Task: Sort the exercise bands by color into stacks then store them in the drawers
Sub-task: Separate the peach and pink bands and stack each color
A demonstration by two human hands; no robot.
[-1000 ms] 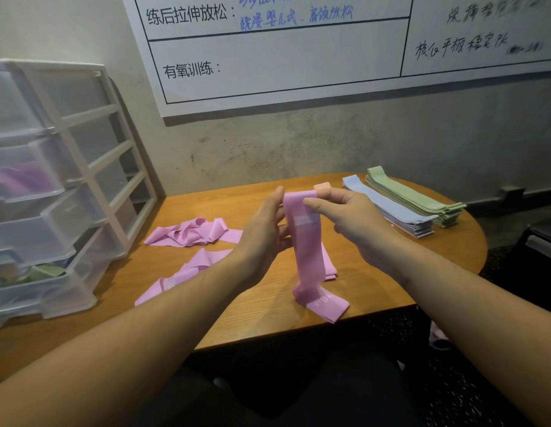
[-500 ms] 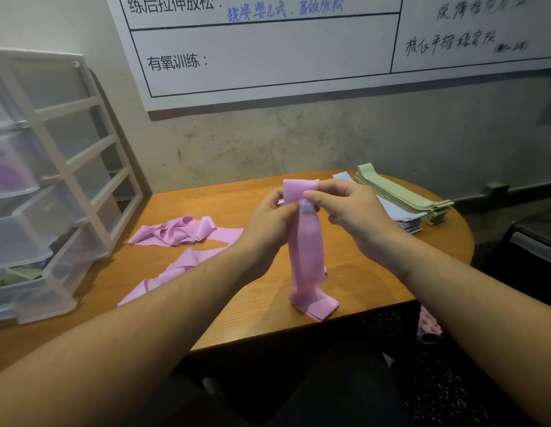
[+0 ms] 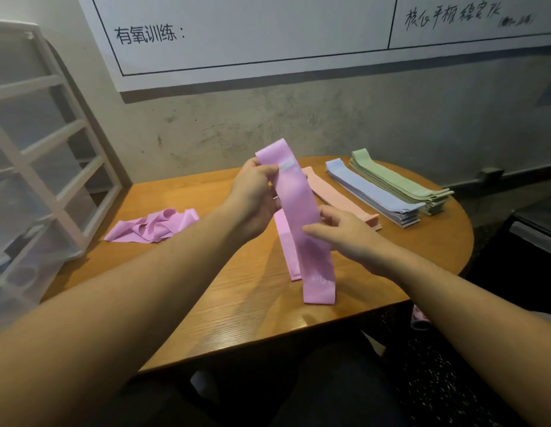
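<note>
While the pink band hangs upright above the tabletop, we pinch its top with our left hand; our right hand's grip pinches its middle, beside blue and green stacks.
</note>
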